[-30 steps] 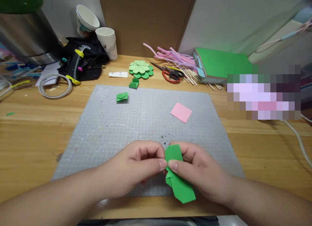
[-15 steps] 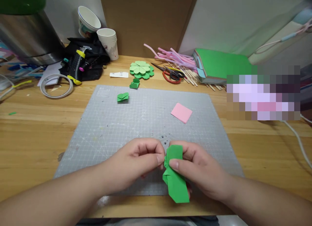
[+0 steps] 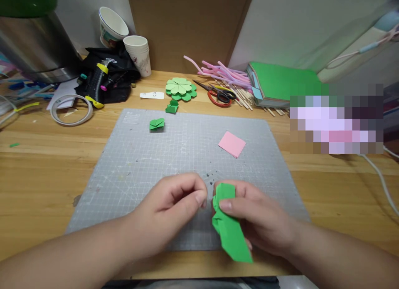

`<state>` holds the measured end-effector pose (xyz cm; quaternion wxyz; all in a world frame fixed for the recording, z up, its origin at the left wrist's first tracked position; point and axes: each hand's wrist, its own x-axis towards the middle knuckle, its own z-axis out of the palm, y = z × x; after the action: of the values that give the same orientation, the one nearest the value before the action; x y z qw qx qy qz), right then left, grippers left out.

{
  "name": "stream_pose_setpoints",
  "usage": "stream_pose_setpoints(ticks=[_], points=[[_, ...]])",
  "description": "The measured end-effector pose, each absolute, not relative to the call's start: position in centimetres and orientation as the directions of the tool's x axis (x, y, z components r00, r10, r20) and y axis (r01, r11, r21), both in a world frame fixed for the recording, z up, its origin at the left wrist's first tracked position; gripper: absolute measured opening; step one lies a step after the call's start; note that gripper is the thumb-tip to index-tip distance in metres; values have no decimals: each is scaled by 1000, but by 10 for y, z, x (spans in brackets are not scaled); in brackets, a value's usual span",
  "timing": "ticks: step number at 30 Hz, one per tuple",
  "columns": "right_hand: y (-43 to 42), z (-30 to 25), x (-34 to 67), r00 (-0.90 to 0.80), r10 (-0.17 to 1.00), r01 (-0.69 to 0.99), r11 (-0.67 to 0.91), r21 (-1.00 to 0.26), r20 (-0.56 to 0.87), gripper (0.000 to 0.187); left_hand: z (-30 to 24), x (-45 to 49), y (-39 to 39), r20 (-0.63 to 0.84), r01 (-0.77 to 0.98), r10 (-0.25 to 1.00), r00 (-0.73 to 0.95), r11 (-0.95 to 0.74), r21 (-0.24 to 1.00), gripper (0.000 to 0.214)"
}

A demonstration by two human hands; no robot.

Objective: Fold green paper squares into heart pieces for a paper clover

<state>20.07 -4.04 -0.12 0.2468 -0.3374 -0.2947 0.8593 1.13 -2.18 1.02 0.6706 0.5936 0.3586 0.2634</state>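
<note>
The right hand (image 3: 264,218) pinches a folded green paper (image 3: 232,235) above the gray mat's (image 3: 177,151) near edge. The left hand (image 3: 174,210) curls closed just beside it, thumb against finger. A pink paper (image 3: 232,144) lies farther back.

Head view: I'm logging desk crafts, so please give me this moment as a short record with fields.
Right hand: holds green paper
Left hand: curled, close to the green paper but not touching it
Green paper's state: long strip, small folds along its left edge
On mat: pink paper, green piece
At mat's far edge: second piece
Behind mat: paper flower, book
Left of mat: tape
</note>
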Motion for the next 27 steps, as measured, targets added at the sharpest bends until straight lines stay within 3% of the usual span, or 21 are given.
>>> stream_pose_setpoints(ticks=[2,5,8,11,14,16,18,22,27], points=[[-37,-2,202,-689,570,-286,-781,-556,-447,22,10,8,-21,35,107,828,560,-115,988,2],[-34,-1,202,-769,443,-271,-879,-392,-461,21,11,5,-19,275,157,741,612,-455,877,21],[-33,-2,202,-840,327,-180,-921,-345,-434,24,13,6,-17,301,187,712,634,-519,834,16],[-32,-5,202,-837,288,-127,-929,-347,-464,39,13,9,-16,230,171,774,589,-398,901,7],[-33,-6,203,-700,511,-215,-817,-535,-499,38,12,12,-15,30,127,864,503,-108,986,7],[-36,-6,203,-608,661,-236,-680,-694,-440,28,9,14,-14,-138,75,865,481,116,990,10],[-40,-5,203,-574,733,-208,-561,-801,-364,24,7,15,-13,-255,24,836,487,280,960,12],[-48,-5,198,-513,793,-97,-435,-895,-330,22,5,16,-15,-297,-65,802,518,383,922,17],[-45,-2,195,-496,762,-82,-520,-850,-418,26,6,17,-16,-313,-76,748,586,436,897,17]])
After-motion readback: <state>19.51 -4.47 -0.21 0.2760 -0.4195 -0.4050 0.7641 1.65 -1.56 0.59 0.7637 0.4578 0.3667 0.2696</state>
